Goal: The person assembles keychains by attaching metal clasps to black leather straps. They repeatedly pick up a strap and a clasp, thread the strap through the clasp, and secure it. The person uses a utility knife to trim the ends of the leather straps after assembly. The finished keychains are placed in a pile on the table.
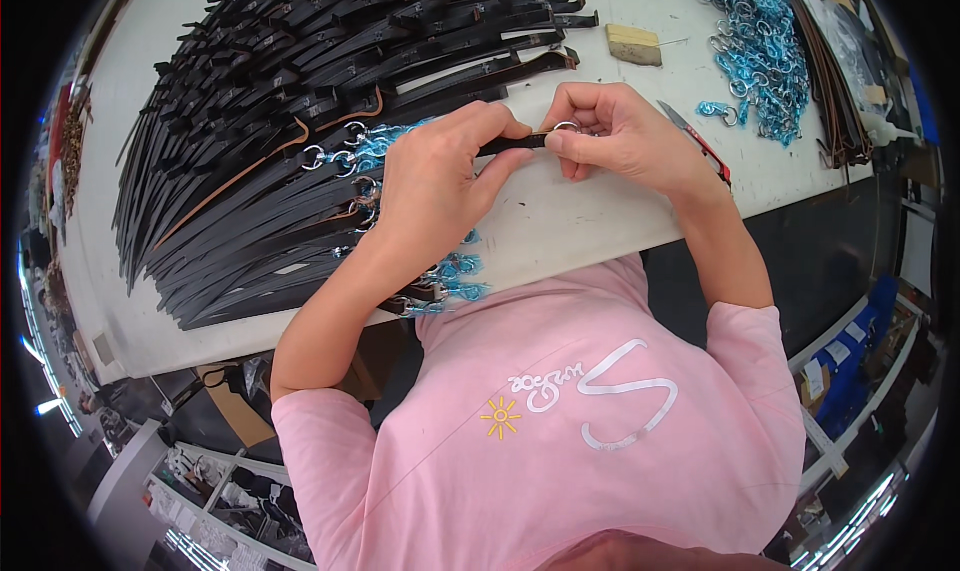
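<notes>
Between my two hands, over the white table (580,226), is the end of a black leather strap (515,144). My left hand (430,176) pinches it between thumb and fingers from the left. From the other side, my right hand (625,136) grips the strap's tip with thumb and forefinger. A silver metal ring (566,127) shows at the right fingertips; what hangs from it is hidden by the hand. Below and behind my left hand lie straps with metal clasps in blue plastic wrap (368,151).
A large pile of black straps (330,51) covers the table's left. At the far right are a heap of blue-wrapped metal clasps (765,56) and brown straps (830,101). A yellowish block (633,46) lies beyond my hands, a red-handled knife (698,141) beside my right wrist.
</notes>
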Tool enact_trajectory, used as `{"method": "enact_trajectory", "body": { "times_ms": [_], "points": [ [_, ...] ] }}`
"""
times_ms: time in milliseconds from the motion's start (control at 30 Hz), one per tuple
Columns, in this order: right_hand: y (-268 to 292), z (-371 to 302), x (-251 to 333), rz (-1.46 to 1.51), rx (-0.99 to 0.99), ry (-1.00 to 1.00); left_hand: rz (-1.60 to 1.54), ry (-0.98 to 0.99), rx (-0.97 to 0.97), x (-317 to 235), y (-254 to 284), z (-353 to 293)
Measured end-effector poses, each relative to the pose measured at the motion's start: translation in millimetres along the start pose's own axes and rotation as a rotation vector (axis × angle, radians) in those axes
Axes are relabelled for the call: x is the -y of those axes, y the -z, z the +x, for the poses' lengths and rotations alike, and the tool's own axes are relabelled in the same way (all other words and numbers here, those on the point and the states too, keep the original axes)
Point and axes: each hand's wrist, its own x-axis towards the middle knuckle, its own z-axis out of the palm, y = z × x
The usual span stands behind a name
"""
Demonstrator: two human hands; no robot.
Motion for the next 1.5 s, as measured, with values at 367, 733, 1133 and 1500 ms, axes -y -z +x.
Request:
{"method": "enact_trajectory", "body": {
  "times_ms": [367, 733, 1133, 1500],
  "points": [
    [-1.2, -0.4, 0.5, -0.027, -0.007, 0.009, 0.009, 0.018, 0.022, 0.8, -0.1, 0.4],
    [-0.8, 0.6, 0.6, -0.025, -0.006, 0.011, -0.082, 0.120, 0.058, 0.5, 0.5, 3.9],
    [3.9, 1.9, -1.7, -0.020, 0.054, 0.011, -0.103, 0.154, 0.101, -2.8, 5.0, 6.4],
    [2.2, 2.0, 0.5, -0.052, 0.039, 0.013, -0.172, 0.215, 0.129, -0.7, 3.4, 5.8]
  ]
}}
